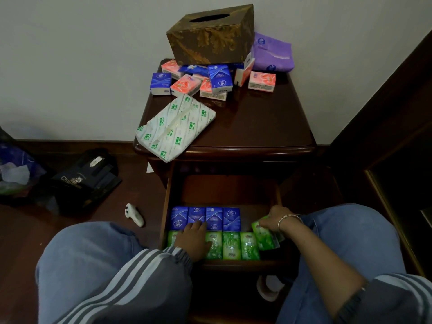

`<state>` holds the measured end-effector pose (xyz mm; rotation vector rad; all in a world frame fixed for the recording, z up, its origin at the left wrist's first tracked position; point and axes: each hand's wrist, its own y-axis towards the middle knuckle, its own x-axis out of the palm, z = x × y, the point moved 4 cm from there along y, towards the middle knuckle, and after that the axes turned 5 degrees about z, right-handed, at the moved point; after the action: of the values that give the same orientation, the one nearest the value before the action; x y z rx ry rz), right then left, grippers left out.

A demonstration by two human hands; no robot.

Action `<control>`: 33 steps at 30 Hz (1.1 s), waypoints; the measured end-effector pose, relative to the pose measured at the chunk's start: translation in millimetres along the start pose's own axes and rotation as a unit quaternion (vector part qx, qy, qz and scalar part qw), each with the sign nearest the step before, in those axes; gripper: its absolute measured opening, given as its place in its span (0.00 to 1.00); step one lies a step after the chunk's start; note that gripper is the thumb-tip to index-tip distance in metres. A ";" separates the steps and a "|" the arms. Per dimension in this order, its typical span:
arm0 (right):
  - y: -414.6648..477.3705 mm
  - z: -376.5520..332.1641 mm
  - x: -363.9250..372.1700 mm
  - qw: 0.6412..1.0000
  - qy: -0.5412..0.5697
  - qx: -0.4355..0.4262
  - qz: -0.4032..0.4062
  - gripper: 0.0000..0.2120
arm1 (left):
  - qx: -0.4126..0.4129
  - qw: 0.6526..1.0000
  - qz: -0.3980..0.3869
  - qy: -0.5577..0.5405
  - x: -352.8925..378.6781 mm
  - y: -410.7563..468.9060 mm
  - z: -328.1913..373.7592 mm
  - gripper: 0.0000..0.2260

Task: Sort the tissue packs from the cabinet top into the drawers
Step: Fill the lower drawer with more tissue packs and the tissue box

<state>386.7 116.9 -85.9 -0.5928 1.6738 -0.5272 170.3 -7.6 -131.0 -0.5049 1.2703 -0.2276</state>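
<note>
An open drawer [168, 195] of the dark wooden cabinet holds a back row of blue tissue packs [230, 218] and a front row of green packs [231, 245]. My left hand [192, 239] lies flat on the packs at the drawer's left side. At the right end of the green row my right hand [274, 217] grips a tilted green pack [265, 237]. On the cabinet top [257, 122] lie small pink packs [261, 81], blue packs [160, 83], a large white-and-green pack [175, 127] and a purple pack [272, 53].
A brown patterned tissue box [211, 35] stands at the back of the cabinet top. On the floor to the left are a black bag [86, 178], a blue bag [16, 167] and a small white object [135, 215]. My knees flank the drawer.
</note>
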 end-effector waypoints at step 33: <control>17.3 -5.4 62.8 0.949 -0.265 -0.150 -0.078 0.20 | 0.006 0.999 -0.031 -0.008 5.5 2.3 -0.3 0.28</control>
<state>370.5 89.9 -143.2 -0.9988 1.2022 -0.1938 171.4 -8.0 -136.9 -0.5351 1.2375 -0.2828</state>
